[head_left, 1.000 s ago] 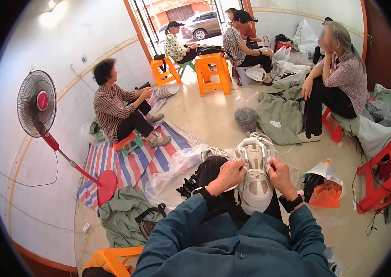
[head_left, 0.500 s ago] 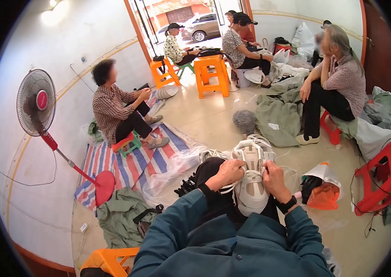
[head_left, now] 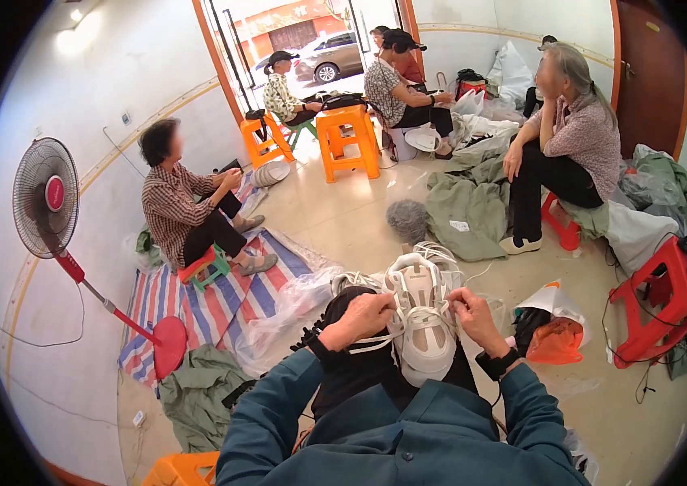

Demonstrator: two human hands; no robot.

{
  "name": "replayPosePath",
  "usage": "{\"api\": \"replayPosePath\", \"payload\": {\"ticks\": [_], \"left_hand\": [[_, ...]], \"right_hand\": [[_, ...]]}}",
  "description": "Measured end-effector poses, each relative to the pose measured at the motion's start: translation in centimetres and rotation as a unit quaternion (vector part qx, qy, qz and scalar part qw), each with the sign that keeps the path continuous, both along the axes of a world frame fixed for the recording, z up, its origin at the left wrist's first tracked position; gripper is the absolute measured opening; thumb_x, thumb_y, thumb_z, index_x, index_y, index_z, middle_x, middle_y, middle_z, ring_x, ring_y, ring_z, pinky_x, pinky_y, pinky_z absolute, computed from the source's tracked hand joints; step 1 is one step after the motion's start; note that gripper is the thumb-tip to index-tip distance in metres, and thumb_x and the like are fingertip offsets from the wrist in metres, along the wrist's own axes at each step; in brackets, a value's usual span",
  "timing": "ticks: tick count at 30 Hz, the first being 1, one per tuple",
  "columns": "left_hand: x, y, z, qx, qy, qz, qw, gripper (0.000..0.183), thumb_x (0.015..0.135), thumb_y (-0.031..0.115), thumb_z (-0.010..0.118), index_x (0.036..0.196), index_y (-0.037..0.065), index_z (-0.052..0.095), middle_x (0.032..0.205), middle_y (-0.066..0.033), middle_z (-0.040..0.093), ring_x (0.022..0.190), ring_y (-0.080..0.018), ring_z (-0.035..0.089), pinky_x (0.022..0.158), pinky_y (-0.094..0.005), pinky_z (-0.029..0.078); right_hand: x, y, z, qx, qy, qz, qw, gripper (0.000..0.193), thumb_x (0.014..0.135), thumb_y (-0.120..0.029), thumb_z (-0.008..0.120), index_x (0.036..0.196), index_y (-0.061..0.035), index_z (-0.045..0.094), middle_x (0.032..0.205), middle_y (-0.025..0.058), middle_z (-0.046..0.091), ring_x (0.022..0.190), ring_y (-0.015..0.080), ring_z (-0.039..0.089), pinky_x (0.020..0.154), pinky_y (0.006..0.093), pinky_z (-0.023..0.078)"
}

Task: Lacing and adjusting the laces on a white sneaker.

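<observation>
A white and beige sneaker (head_left: 428,347) rests on my lap between my knees, its toe toward me. White shoelaces cross its upper and run out to both sides. My left hand (head_left: 366,317), just left of the shoe, is closed in a pinch on a shoelace (head_left: 375,342), with loose strands hanging under it. On the other side, my right hand (head_left: 475,317) pinches the lace close to the shoe's edge; the fingertips hide most of that lace end. More white laces (head_left: 441,257) lie bunched past the shoe's heel.
A striped sheet (head_left: 198,312), clear plastic (head_left: 279,308) and green cloth (head_left: 202,397) lie to the left, beside a standing fan (head_left: 168,344). At right are a bag with orange contents (head_left: 554,328) and a red stool (head_left: 659,300). Several seated people occupy the room ahead.
Both hands have drawn outward from the shoe, the right one now a little off its side. The whole view has shifted slightly; the sneaker stays on my lap.
</observation>
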State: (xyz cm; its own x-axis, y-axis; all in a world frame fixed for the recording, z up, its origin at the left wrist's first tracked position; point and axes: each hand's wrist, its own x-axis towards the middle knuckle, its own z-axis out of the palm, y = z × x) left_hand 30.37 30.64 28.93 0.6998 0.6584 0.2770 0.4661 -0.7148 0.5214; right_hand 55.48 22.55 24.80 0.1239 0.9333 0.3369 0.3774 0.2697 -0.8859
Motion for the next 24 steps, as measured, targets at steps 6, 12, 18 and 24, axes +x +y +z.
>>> {"api": "replayPosePath", "payload": {"ticks": [6,12,18,24], "left_hand": [[2.0,0.8,4.2,0.183,-0.067,-0.047,0.98,0.016,0.077,0.016,0.062,0.089,0.006,0.059,0.094,-0.0133,0.06,0.093,-0.0307,0.057,0.078,-0.0397,0.045],[3.2,2.8,4.2,0.171,0.136,-0.14,0.966,0.022,0.069,0.021,0.066,0.085,0.008,0.059,0.09,-0.0098,0.054,0.095,-0.0277,0.053,0.085,-0.0395,0.04],[3.7,3.1,5.0,0.137,0.264,-0.203,0.933,0.025,0.068,0.025,0.067,0.086,0.009,0.063,0.09,-0.0093,0.055,0.095,-0.0278,0.053,0.084,-0.0399,0.041],[4.4,3.4,5.4,0.074,0.385,-0.222,0.893,0.03,0.068,0.025,0.068,0.095,0.012,0.069,0.094,-0.0106,0.063,0.101,-0.0293,0.056,0.089,-0.0415,0.042]], "right_hand": [[-0.3,2.2,4.1,0.149,-0.147,-0.043,0.977,0.016,0.079,-0.002,0.056,0.095,-0.0022,0.059,0.093,0.0138,0.061,0.087,0.0305,0.059,0.077,0.0368,0.047],[-2.1,5.4,5.3,0.238,-0.326,0.078,0.912,0.011,0.077,-0.012,0.061,0.083,-0.0022,0.059,0.088,0.0114,0.058,0.097,0.0299,0.055,0.083,0.0407,0.045],[-1.0,6.3,6.4,0.195,-0.464,0.137,0.853,0.01,0.074,-0.012,0.062,0.078,-0.0032,0.061,0.091,0.009,0.06,0.097,0.0273,0.055,0.08,0.0394,0.046],[-0.5,5.1,7.3,0.189,-0.548,0.247,0.777,0.013,0.075,-0.018,0.059,0.077,-0.0086,0.068,0.087,0.0059,0.061,0.096,0.0229,0.054,0.078,0.039,0.043]]}}
